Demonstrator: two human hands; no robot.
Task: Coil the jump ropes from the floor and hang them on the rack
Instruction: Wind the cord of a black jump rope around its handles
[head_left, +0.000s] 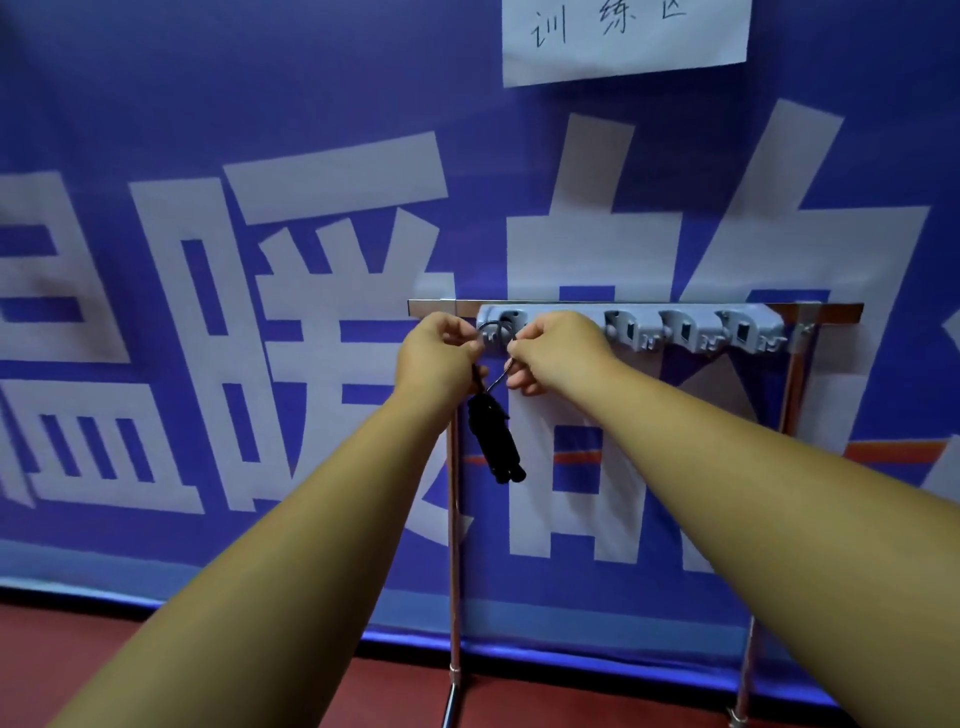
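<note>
A coiled jump rope with black handles (497, 446) hangs below my hands, its thin cord looping up over the leftmost hook of the grey holder strip (691, 332) on the metal rack (831, 312). My left hand (439, 358) pinches the cord just left of that hook. On the other side of the loop, my right hand (558, 351) pinches the cord against the strip. The handles dangle side by side, pointing down and slightly right.
The rack stands on thin chrome legs (453, 571) on a red floor (78, 665), in front of a blue banner with large white characters (260, 312). Three other grey holders to the right carry nothing. A white paper sign (623, 36) is stuck above.
</note>
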